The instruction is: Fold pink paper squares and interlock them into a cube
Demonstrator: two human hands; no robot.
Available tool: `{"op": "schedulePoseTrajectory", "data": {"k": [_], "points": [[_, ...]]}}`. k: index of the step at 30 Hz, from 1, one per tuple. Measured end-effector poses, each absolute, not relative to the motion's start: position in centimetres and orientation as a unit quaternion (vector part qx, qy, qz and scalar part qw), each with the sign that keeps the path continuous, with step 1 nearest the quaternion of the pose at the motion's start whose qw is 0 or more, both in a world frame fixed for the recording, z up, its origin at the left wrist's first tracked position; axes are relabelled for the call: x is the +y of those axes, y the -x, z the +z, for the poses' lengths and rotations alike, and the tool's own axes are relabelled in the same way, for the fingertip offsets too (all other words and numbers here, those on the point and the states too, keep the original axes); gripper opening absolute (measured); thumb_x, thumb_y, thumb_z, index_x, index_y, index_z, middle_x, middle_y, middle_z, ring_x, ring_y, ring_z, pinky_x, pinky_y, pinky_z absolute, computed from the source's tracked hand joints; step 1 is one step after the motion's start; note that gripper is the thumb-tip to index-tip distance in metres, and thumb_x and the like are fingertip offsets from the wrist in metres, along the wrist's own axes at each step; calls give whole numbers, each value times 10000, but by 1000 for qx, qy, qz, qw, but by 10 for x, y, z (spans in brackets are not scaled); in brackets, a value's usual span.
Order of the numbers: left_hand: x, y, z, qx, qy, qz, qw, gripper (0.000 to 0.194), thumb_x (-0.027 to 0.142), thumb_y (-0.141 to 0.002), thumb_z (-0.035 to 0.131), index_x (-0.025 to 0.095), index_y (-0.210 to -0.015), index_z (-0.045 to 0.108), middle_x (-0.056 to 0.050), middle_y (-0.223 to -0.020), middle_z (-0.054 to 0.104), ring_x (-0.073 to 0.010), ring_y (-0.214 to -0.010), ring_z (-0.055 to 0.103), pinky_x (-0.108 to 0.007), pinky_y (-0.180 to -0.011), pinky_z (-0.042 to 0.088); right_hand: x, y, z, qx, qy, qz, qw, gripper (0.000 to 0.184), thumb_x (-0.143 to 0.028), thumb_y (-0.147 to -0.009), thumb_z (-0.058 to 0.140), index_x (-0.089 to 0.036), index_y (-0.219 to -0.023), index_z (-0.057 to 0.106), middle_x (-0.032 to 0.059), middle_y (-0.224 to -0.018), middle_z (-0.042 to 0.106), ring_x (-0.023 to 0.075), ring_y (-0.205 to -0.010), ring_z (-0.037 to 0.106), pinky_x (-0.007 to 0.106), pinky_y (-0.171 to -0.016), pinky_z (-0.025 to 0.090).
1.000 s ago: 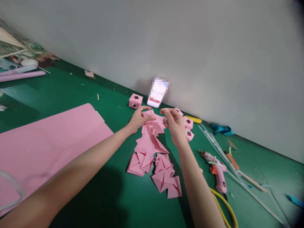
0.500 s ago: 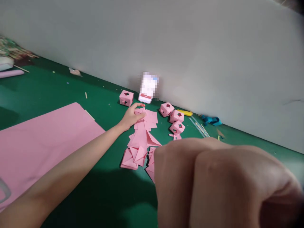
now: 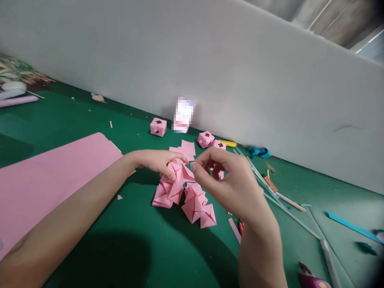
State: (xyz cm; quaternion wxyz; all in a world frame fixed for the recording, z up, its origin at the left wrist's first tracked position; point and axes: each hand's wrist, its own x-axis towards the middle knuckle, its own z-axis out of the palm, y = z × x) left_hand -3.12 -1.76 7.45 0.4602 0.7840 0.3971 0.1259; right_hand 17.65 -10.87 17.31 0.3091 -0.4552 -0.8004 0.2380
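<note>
Bent over a pile of pink paper, my left hand (image 3: 162, 163) is closed with thumb and fingers on a folded pink paper piece (image 3: 174, 173). Just right of it, my right hand (image 3: 229, 176) hovers with curled fingers, thumb tip and forefinger close together. Nothing shows between them. Below the hands lie more folded pink pieces (image 3: 195, 204) with flaps meeting at a point, some overlapping. Flat pink paper squares (image 3: 188, 147) lie behind the pile. My right hand partly hides some pink paper shapes.
A pink faceted paper ball with diamond openings (image 3: 158, 127) stands left of a blurred phone (image 3: 183, 115) against the wall; others (image 3: 205, 139) stand to the right. A large pink sheet (image 3: 60, 168) lies left. Clear sticks (image 3: 288, 216) and blue ribbon (image 3: 354, 226) lie right.
My right hand has moved from close before the camera to beside the paper pile. My left hand has come nearer, from the flat squares to the folded pieces. The view has shifted slightly.
</note>
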Motion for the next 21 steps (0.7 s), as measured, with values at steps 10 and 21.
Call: {"op": "schedulePoseTrajectory", "data": {"k": [10, 21], "points": [[-38, 22, 105, 354, -728, -61, 583, 989, 358, -627, 792, 279, -1495, 323, -62, -975, 729, -194, -624, 699, -285, -609, 515, -69, -180, 86, -785, 594, 163, -73, 335, -298, -832, 695, -161, -1135, 649, 149, -1073, 704, 283, -985, 656, 305, -681, 406], [-29, 24, 82, 462, -705, 238, 482, 815, 376, -626, 805, 292, -1383, 515, -82, -1011, 738, -201, -610, 686, -286, -541, 497, -44, -184, 64, -746, 621, 124, 206, 119, -202, -861, 559, -201, -821, 671, 55, -743, 724, 194, -695, 665, 258, -589, 387]]}}
